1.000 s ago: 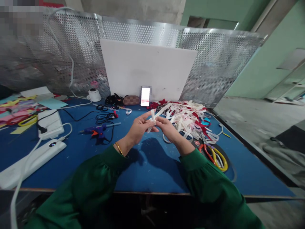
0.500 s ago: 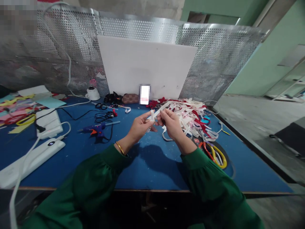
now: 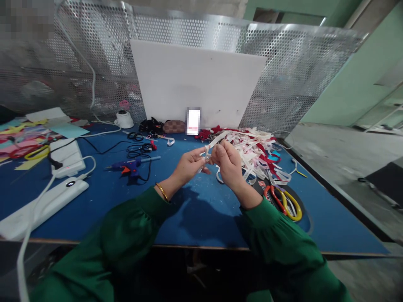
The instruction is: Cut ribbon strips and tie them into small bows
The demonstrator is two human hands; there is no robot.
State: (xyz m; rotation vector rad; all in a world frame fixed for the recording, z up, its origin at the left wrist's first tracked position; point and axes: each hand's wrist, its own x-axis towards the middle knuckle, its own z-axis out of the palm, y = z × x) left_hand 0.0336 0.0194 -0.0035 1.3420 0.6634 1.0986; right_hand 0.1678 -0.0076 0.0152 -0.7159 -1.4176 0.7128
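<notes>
Shifted nearer the left hand point(image 3: 189, 166) since half a second ago with the right hand point(image 3: 229, 164). Pinching white ribbon strip point(image 3: 210, 147) in narrow grip of both, above blue tabletop point(image 3: 94, 197), beside ribbon pile point(image 3: 256, 151), near scissors point(image 3: 285, 202).

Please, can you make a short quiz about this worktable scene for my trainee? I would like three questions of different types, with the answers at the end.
1. True or false: the blue plastic glue gun lies on the blue tabletop, to the left of the left hand, and no hand touches it.
2. What is pinched in the grip of both the left hand and the right hand?
A) a narrow white ribbon strip
B) a yellow paper sheet
C) a black hair tie
3. Fill in: the scissors with red and yellow handles lie on the ___ side of the right hand.
Key: 1 true; 2 A; 3 right.
</notes>
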